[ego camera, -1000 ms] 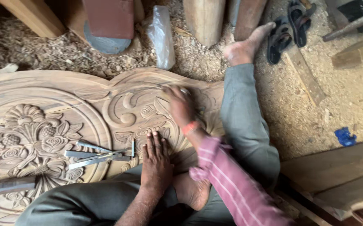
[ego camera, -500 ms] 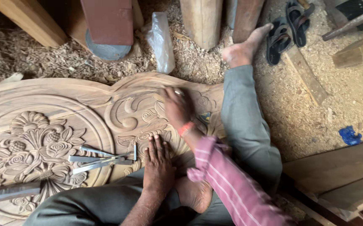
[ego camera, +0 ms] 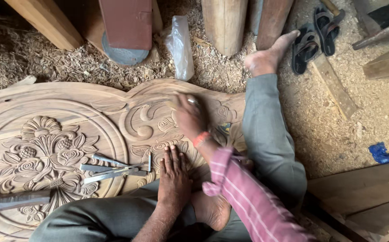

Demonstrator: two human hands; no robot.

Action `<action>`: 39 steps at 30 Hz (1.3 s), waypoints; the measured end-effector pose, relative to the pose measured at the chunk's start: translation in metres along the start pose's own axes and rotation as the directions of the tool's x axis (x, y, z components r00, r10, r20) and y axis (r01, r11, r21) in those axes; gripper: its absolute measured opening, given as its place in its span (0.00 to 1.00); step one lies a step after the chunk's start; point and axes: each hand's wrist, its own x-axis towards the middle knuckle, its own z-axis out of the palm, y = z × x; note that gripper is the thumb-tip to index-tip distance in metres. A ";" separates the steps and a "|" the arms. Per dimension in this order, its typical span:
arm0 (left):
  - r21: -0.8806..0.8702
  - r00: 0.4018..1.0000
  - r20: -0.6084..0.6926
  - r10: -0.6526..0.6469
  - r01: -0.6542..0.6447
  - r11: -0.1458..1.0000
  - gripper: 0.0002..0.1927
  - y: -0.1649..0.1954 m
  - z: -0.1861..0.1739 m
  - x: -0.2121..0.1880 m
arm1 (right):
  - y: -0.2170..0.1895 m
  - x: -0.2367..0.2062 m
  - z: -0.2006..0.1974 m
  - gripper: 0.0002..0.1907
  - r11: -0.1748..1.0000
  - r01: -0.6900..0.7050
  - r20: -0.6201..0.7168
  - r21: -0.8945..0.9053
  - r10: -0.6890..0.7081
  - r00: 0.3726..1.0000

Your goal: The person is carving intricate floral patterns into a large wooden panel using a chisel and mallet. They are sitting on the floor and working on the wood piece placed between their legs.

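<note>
Soft, even daylight is falling over the scene; nothing is glaring, and shadows are staying faint and short beneath the timber posts (ego camera: 225, 24) and the sandals (ego camera: 315, 38); the right hand (ego camera: 189, 115) is smearing with motion blur, while the left hand (ego camera: 173, 177) and the carved panel (ego camera: 46, 152) are showing crisp; the frame's edges are bowing slightly with wide-angle distortion; lower corners are looking dimmer.

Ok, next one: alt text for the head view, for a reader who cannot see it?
Seen from above, a person seated on a sawdust floor rubs a carved wooden panel with the right hand, blurred, while the left hand rests flat on it. Metal chisels lie on the floral carving; sandals sit nearby.
</note>
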 end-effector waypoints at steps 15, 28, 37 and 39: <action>-0.043 1.000 -0.013 -0.004 0.003 0.999 0.45 0.003 0.003 0.001 | -0.018 0.010 0.006 0.26 0.999 -0.040 0.016 -0.011 0.040 0.999; -0.111 0.999 -0.052 -0.008 0.003 0.994 0.42 0.006 0.018 0.006 | -0.012 -0.007 -0.010 0.24 0.996 -0.055 -0.039 -0.074 0.052 0.998; -0.077 0.996 -0.089 -0.006 -0.001 0.997 0.41 0.003 0.014 0.004 | -0.002 -0.003 -0.024 0.30 0.974 0.036 0.064 -0.224 -0.022 0.998; -0.088 1.000 -0.028 0.001 -0.004 0.996 0.41 0.007 0.014 0.003 | 0.016 -0.035 -0.041 0.30 0.969 -0.023 0.100 -0.246 0.049 0.994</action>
